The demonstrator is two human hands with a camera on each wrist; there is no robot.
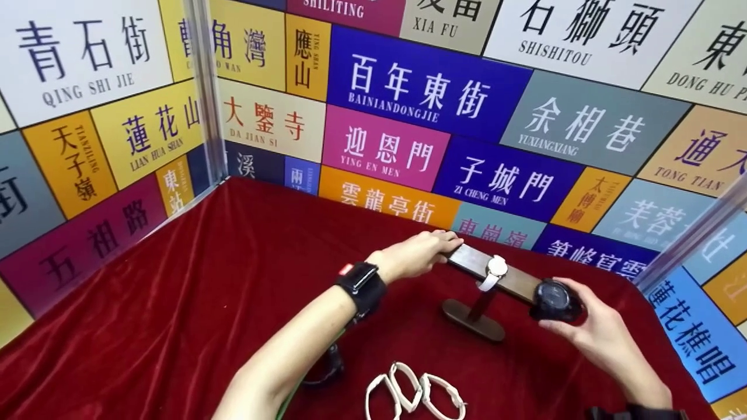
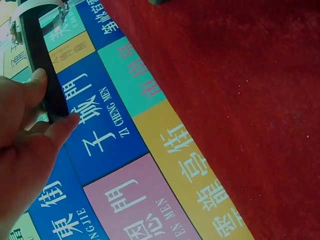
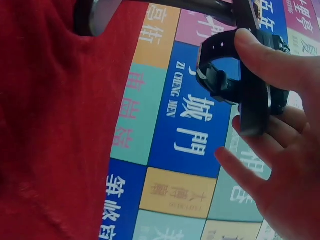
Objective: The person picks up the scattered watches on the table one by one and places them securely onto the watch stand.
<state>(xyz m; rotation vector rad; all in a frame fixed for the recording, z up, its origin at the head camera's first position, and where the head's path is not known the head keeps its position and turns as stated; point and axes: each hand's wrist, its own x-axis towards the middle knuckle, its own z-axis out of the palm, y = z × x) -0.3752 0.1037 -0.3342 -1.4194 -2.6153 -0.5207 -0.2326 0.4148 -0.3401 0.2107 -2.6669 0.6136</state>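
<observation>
A T-shaped watch stand (image 1: 522,284) with a brown bar rises from the red cloth on an oval base (image 1: 474,321). My left hand (image 1: 415,252) grips the bar's left end; in the left wrist view, thumb and fingers (image 2: 37,82) close round the dark bar tip. Around the bar's middle hangs a white watch (image 1: 496,266). At the right end, a black watch (image 1: 553,298) with its strap looped round the bar is held by my right hand (image 1: 601,326). The right wrist view shows my thumb (image 3: 257,50) on the black strap (image 3: 218,47), fingers behind.
Three white looped bands (image 1: 405,388) lie on the red cloth (image 1: 233,303) in front of the stand. A dark watch-like object (image 1: 331,367) sits partly hidden behind my left forearm. Sign-covered walls (image 1: 420,93) stand close behind the bar and at both sides.
</observation>
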